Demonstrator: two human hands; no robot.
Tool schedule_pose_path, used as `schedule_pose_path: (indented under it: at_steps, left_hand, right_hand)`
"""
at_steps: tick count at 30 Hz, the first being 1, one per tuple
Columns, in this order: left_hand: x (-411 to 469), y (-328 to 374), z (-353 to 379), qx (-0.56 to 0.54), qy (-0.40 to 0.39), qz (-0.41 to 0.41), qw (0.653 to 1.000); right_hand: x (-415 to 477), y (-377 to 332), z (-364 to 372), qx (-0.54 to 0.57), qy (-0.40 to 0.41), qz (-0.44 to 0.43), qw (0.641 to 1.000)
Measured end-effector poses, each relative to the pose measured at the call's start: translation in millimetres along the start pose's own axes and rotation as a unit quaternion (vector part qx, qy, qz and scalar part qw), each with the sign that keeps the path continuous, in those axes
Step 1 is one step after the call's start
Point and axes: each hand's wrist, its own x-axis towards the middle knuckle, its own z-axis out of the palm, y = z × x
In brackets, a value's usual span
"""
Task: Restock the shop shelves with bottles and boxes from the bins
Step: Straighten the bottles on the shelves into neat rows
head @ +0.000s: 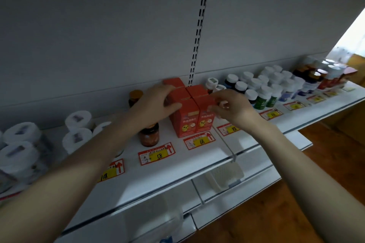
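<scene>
I saw my left hand [156,102] curled round the left front red box [182,118], fingers [164,89] over its top and thumb on its face. My right hand [232,107] pinched the right edge of the right front red box [205,119]. Both boxes stood upright, touching, on the white shelf [177,171], two more red boxes [197,90] behind them, an amber jar [149,136] just left and white-capped bottles [262,89] to the right.

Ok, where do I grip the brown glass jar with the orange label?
Take the brown glass jar round its upright cylindrical body, probably from the front edge of the white shelf: the wrist of the left hand hides its lid, and red cardboard boxes stand close on its right.
</scene>
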Motion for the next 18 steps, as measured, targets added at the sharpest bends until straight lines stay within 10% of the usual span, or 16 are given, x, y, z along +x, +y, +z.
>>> schedule_pose_path:
  at_steps: [6, 18]
  left_hand:
    - [-11.3, 15.9, 41.0, 0.016, -0.08, -0.098, 0.992]
    - [-14.1, 46.7, 67.7, -0.056, 0.052, -0.185, 0.98]
  right_hand:
    - [27.2, 37.6, -15.7, -0.034, -0.151, 0.009, 0.988]
    - [36.3, 72.1, 10.6, 0.079, -0.183, -0.077, 0.977]
